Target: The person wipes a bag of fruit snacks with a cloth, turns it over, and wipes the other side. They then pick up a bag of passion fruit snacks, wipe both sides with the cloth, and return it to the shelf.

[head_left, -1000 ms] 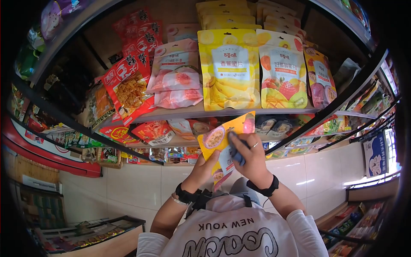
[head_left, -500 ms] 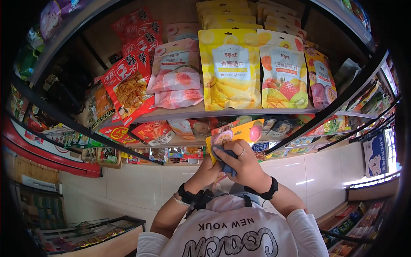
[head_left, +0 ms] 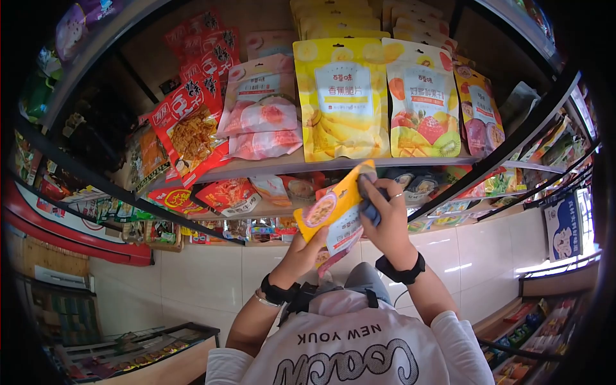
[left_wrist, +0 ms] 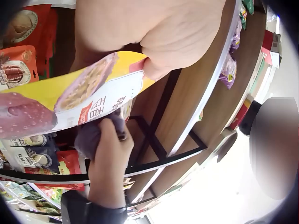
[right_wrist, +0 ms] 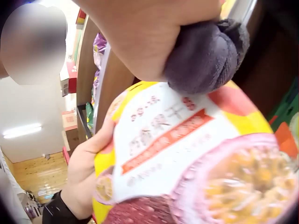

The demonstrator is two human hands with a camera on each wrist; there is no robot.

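Note:
I hold a yellow snack pouch (head_left: pixel 333 210) with a passion fruit picture, tilted in front of the shelves. My left hand (head_left: pixel 312 247) grips its lower end from below. My right hand (head_left: pixel 380 206) clutches a grey-blue cloth (head_left: pixel 369 204) and presses it against the pouch's upper end. In the left wrist view the pouch (left_wrist: pixel 79 98) lies under my left palm (left_wrist: pixel 163 32), with the cloth (left_wrist: pixel 93 135) beneath it. The right wrist view shows the cloth (right_wrist: pixel 205 56) bunched in my right hand (right_wrist: pixel 149 32) on the pouch (right_wrist: pixel 187 149), and my left hand (right_wrist: pixel 86 163) on its edge.
The shelf (head_left: pixel 289 168) above carries yellow banana-chip pouches (head_left: pixel 343 96), mixed-fruit pouches (head_left: pixel 423 102), pink peach pouches (head_left: pixel 260 115) and red packs (head_left: pixel 189 128). More snack packs fill the lower shelves behind the pouch. White floor tiles (head_left: pixel 205 269) lie below.
The pouch dipped lower half a second ago, then rose and tilted up to the right. My right hand slid the cloth from its middle to its upper end.

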